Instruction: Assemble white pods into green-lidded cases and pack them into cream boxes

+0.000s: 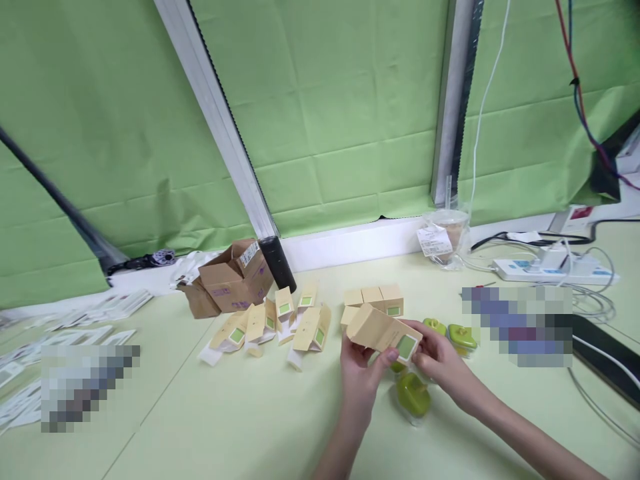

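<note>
A small tan paper box (379, 329) with a green label is held between both my hands, tilted, its flap end toward the left. My left hand (357, 377) grips it from below, thumb on the front near the label. At the label end, my right hand (440, 357) pinches the box edge. Below and right of the box lie rounded green items in clear plastic cases, one nearest me (413, 395) and others, such as this green item (463, 337), farther right. Behind my hands a group of closed tan boxes (390, 295) stands together.
Several unfolded tan boxes (311, 327) lie left of centre. Behind them are an open brown carton (235, 283) and a black cylinder (278, 263). A bagged cup (444, 239), a power strip (555, 268) and cables are at back right. White papers (100, 313) cover the far left.
</note>
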The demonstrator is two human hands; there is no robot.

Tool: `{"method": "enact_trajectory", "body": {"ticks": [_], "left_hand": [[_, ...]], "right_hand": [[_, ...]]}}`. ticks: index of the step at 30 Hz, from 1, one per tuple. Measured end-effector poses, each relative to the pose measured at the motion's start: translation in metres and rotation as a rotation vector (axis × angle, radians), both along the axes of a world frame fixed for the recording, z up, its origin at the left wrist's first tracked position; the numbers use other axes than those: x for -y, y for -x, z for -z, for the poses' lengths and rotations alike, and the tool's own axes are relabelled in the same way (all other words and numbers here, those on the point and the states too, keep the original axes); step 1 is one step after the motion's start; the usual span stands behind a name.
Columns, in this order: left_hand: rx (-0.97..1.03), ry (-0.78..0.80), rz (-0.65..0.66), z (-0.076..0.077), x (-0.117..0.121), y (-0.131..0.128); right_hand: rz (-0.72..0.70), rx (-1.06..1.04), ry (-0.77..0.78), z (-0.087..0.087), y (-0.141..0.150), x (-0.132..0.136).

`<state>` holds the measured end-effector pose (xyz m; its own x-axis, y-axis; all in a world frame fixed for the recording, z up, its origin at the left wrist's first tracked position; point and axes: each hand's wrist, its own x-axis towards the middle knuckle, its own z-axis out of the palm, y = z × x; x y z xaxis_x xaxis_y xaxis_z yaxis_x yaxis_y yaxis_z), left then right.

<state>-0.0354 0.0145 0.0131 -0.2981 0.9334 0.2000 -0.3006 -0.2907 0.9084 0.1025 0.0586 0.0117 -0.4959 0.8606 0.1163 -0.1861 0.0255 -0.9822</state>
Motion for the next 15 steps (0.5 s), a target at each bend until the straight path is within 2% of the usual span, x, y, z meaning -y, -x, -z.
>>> {"method": "enact_trajectory", "body": {"ticks": [4, 7, 11, 15], "left_hand": [[-0.046, 0.016, -0.008, 0.002, 0.000, 0.000], [0.063, 0.012, 0.002, -0.003, 0.001, 0.000], [0.213, 0.019, 0.063, -0.011, 0.002, 0.001], [0.212, 0.067, -0.005, -0.009, 0.001, 0.005]], "right_hand": [[0.063, 0.092, -0.062, -0.003, -0.001, 0.000], [0.091, 0.136, -0.074, -0.001, -0.003, -0.001], [0.066, 0.146, -0.117, 0.002, -0.006, -0.001], [0.016, 0.174, -0.231, 0.001, -0.004, 0.005]]}}
